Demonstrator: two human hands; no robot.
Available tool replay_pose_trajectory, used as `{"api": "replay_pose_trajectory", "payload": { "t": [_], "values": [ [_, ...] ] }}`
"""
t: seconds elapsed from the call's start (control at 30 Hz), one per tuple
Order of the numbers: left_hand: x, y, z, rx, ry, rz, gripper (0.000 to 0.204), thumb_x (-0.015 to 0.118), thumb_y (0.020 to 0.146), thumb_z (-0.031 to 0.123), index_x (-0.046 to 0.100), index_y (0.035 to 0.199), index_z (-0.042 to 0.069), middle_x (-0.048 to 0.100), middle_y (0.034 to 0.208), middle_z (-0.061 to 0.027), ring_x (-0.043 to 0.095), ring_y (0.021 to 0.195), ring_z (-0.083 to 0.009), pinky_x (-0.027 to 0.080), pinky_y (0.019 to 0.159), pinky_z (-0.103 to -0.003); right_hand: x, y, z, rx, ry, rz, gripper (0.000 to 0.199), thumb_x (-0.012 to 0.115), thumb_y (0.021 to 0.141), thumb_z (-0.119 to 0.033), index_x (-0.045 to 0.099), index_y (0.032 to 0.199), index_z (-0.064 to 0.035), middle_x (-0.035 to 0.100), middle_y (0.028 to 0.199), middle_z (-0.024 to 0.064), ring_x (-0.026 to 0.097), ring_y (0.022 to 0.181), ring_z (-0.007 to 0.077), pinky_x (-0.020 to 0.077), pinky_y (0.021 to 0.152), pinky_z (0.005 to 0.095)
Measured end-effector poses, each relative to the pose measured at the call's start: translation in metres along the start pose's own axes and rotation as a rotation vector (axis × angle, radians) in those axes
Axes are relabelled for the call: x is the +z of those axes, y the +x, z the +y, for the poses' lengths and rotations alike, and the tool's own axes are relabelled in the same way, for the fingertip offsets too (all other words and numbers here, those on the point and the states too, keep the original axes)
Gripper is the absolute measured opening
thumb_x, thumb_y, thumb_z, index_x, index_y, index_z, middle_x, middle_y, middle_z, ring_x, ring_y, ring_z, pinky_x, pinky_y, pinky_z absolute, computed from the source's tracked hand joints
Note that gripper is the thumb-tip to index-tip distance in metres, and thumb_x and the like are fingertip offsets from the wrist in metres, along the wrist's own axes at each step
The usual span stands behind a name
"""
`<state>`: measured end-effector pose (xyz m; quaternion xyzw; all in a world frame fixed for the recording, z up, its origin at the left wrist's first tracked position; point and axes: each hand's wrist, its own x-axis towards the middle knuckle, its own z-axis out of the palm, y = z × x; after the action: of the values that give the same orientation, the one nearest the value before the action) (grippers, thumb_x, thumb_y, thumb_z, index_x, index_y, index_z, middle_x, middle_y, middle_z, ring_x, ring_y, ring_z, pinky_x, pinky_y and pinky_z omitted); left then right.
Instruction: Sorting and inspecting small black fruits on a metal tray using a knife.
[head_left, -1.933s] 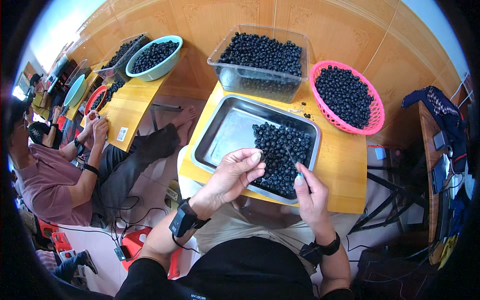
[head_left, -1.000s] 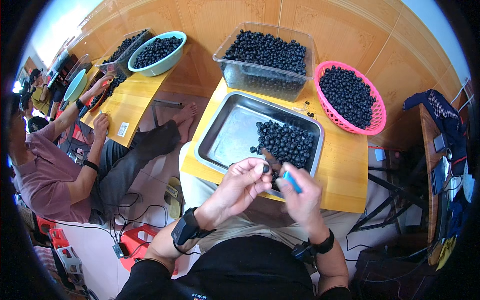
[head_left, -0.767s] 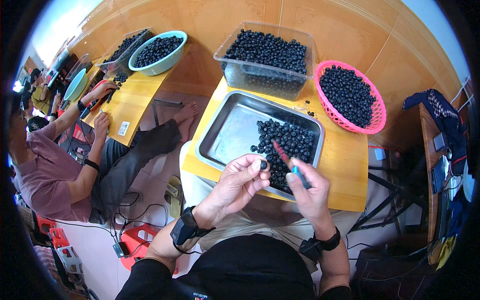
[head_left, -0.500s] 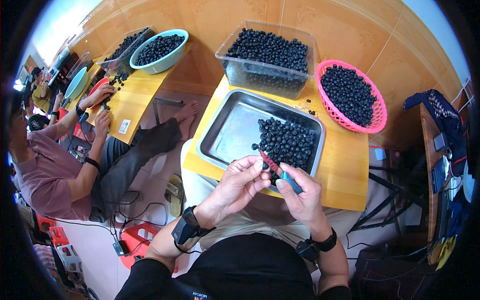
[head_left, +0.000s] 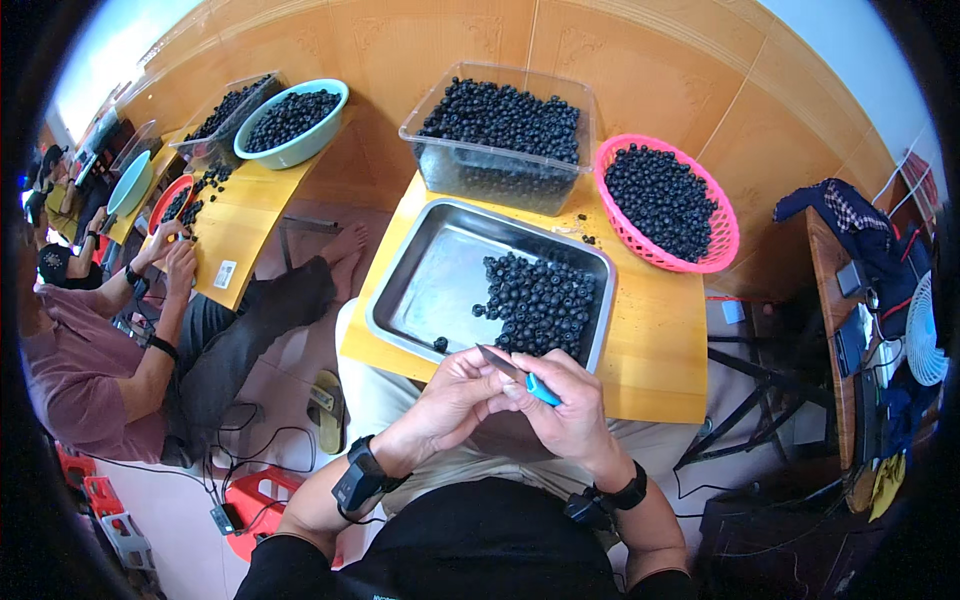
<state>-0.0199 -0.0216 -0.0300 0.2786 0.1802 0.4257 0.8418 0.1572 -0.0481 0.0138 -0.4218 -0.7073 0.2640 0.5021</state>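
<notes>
A small knife (head_left: 541, 389) with a blue handle is gripped in my right hand (head_left: 568, 405), its dark blade pointing up and left. My left hand (head_left: 462, 400) is closed, thumb and fingers pinched just under the blade. What sits in that pinch is hidden. Both hands meet over the near edge of a metal tray (head_left: 400, 285). A pile of small, dark, round berry-like pieces (head_left: 540, 305) fills the tray's right part. One loose dark piece (head_left: 440, 344) lies near its front left corner.
Behind the tray stands a clear plastic bin (head_left: 490, 180) of dark pieces; a pink basket (head_left: 727, 235) of them is at right. On the left, a person (head_left: 100, 370) works at another yellow table (head_left: 250, 215) beside a pale green bowl (head_left: 285, 150). A red stool (head_left: 250, 500) stands lower left.
My hands have come closer together and nearer my body. The dark piece seen in my left fingers is now out of sight. A loose piece now lies at the tray's front left.
</notes>
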Motion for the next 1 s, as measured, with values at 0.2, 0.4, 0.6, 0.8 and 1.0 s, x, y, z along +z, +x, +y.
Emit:
{"api": "replay_pose_trajectory", "payload": {
  "t": [0.2,0.4,0.6,0.8,1.0],
  "values": [
    [0.009,0.003,0.011,-0.107,0.142,0.133,0.021,0.068,0.098,0.012,0.066,0.115,0.000,0.073,0.104,-0.0110,0.072,0.093,-0.0157,0.062,0.081,-0.030,-0.020,0.003,0.019,0.013,-0.118,0.089,0.028,0.081,0.085,-0.011,0.072,0.110,-0.0020,0.062,0.078,0.0110,0.059,0.064,0.0209,0.0477,0.059,0.0334],
    [0.013,0.004,0.029,0.273,1.212,0.088,0.026,0.075,0.093,0.018,0.069,0.110,0.000,0.073,0.104,-0.0122,0.071,0.091,-0.0206,0.058,0.082,-0.032,-0.104,0.071,0.068,0.018,-0.549,0.435,0.029,0.079,0.086,-0.017,0.072,0.108,0.0006,0.064,0.080,0.0135,0.061,0.067,0.0257,0.0485,0.064,0.0383],
    [-0.001,0.009,0.040,0.504,1.880,-0.262,0.034,0.073,0.088,0.036,0.070,0.104,0.006,0.068,0.101,-0.0086,0.066,0.094,-0.0303,0.056,0.081,-0.041,-0.154,0.071,0.121,0.107,-0.597,0.553,0.030,0.075,0.089,-0.018,0.072,0.112,0.0020,0.070,0.085,0.0148,0.064,0.071,0.0200,0.0499,0.068,0.0341],
    [-0.014,0.020,0.022,0.532,1.910,-0.288,0.026,0.072,0.090,0.033,0.073,0.097,0.007,0.069,0.094,-0.0054,0.067,0.087,-0.0270,0.056,0.074,-0.038,-0.133,0.026,0.118,0.281,-0.430,0.496,0.025,0.073,0.091,-0.015,0.072,0.105,0.0052,0.066,0.079,0.0063,0.057,0.070,0.0104,0.0481,0.065,0.0298],
    [-0.006,0.034,0.011,0.570,1.881,-0.275,0.025,0.075,0.088,0.031,0.074,0.094,0.007,0.070,0.090,-0.0058,0.068,0.082,-0.0266,0.056,0.069,-0.038,-0.111,-0.004,0.113,0.357,-0.312,0.477,0.022,0.074,0.092,-0.014,0.072,0.105,0.0037,0.067,0.082,0.0049,0.058,0.073,0.0095,0.0491,0.067,0.0279]
  ]
}}
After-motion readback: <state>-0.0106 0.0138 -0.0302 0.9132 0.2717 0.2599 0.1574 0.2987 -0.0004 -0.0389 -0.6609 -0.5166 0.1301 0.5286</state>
